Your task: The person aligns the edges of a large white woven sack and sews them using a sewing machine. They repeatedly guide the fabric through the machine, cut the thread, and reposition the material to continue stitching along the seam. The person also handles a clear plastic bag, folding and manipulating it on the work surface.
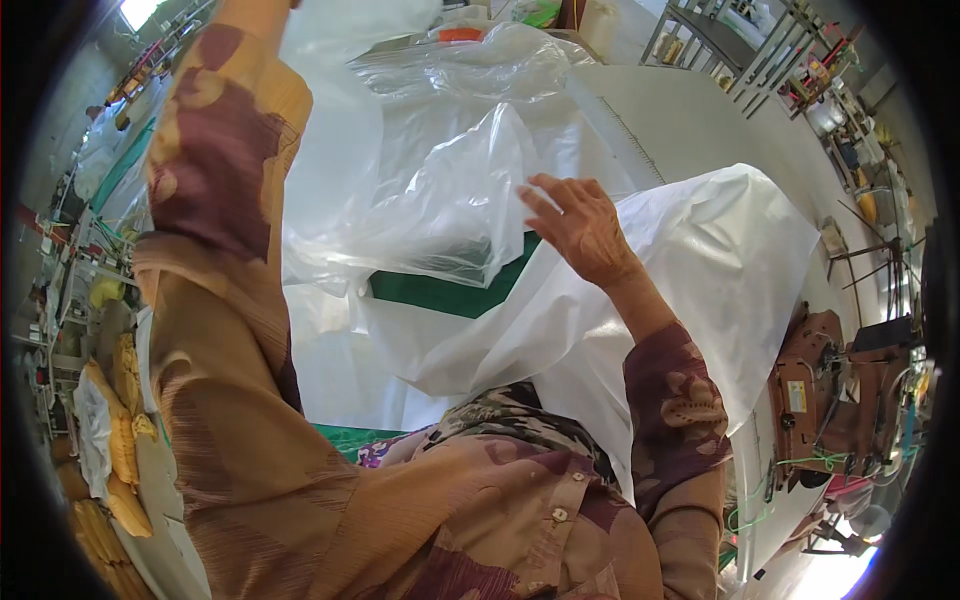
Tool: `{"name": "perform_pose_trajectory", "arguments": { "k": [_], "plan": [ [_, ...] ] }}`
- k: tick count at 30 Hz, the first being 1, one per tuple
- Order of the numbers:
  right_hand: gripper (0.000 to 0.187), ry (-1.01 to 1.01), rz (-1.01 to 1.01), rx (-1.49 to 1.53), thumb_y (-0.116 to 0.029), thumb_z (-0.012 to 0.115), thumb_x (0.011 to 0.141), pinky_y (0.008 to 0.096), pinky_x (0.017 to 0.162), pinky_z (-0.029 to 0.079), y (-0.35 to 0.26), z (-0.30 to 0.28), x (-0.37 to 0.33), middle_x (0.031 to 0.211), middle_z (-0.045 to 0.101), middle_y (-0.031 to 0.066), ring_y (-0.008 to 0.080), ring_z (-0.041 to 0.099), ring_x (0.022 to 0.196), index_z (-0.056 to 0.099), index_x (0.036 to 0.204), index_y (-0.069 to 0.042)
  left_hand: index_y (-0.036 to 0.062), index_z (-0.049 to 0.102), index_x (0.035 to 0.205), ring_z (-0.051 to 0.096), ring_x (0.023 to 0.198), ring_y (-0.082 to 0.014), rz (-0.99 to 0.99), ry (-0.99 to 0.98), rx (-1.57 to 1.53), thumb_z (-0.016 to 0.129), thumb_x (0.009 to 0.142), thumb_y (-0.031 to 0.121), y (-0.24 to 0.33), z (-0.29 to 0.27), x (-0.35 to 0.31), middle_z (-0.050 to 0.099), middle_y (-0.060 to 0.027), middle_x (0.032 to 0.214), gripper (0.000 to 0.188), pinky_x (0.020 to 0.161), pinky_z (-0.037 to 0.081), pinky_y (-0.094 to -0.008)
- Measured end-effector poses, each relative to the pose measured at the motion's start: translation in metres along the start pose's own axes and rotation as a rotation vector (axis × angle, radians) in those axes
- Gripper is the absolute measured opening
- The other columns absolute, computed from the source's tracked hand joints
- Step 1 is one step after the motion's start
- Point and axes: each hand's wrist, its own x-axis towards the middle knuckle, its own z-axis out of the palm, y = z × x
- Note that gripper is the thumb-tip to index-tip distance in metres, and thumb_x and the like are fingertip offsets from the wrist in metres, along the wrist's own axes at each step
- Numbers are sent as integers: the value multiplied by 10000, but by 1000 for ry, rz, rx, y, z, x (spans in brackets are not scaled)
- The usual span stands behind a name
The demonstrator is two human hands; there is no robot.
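Observation:
My right hand hovers over the middle of the table, its fingers loosely bent and apart, with nothing visible in them. Just left of its fingertips is a crumpled clear plastic sheet. Beneath my right wrist a large white plastic sheet drapes across the table's right side and down toward my lap. A strip of dark green surface shows between the two sheets. My left arm reaches far forward along the left, over more translucent plastic; its hand lies beyond the upper edge of the picture.
A ruler-like marked strip runs along the grey tabletop. Brown machinery stands close on the right. Yellow bundles lie at the left. At the far right is a metal rack. An orange item sits at the table's far end.

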Motion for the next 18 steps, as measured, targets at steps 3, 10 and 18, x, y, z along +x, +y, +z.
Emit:
{"name": "perform_pose_trajectory", "arguments": {
  "k": [3, 10, 18],
  "plan": [
    [378, 101, 181, -32, -169, 721, 867, 408, 878, 471, 8, -2, -10, 1199, 658, 87, 256, 629, 1014, 624, 1225, -99, 54, 659, 711, 621, 582, -247, -26, 81, -96, 686, 813, 200, -2, 48, -22, 651, -121, 650, 181, 558, 489, -390],
    [742, 445, 659, 944, -127, 666, 950, 355, 903, 512, 3, -41, 29, 1292, 647, 167, 170, 675, 965, 231, 1552, -105, 61, 684, 735, 663, 729, -384, 263, 509, -88, 659, 801, 214, 157, 95, -10, 662, -194, 747, 169, 683, 517, -485],
    [544, 533, 601, 1081, -138, 646, 957, 355, 940, 498, 55, -108, -35, 1243, 638, 139, 195, 642, 1048, 352, 1406, -51, 87, 639, 669, 660, 673, -321, 484, 339, -795, 686, 763, 198, 322, 92, -129, 630, -85, 649, 153, 630, 488, -440]
  ]
}}
